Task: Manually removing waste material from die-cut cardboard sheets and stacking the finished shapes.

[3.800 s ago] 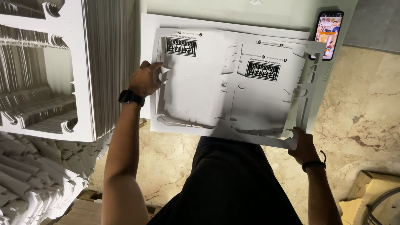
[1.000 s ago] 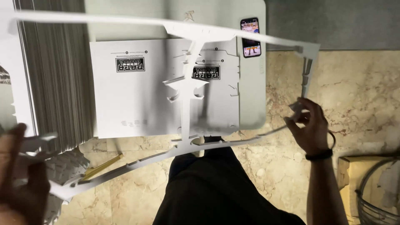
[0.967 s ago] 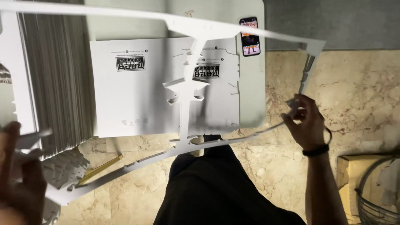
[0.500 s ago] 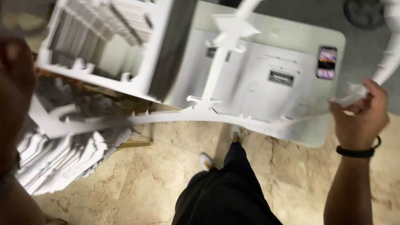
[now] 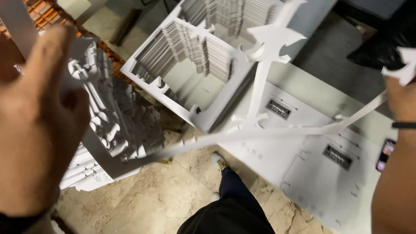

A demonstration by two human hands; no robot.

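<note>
Both hands grip the flimsy cardboard frame (image 5: 260, 130): left hand (image 5: 39, 125) seemingly pinching (blurred), right hand (image 5: 401, 93) clutching its end.

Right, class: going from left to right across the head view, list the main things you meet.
Left hand → heap of white cardboard offcuts → stack of cut-out frames → shoe → flat die-cut sheet with dark labels → phone → right hand.
</note>
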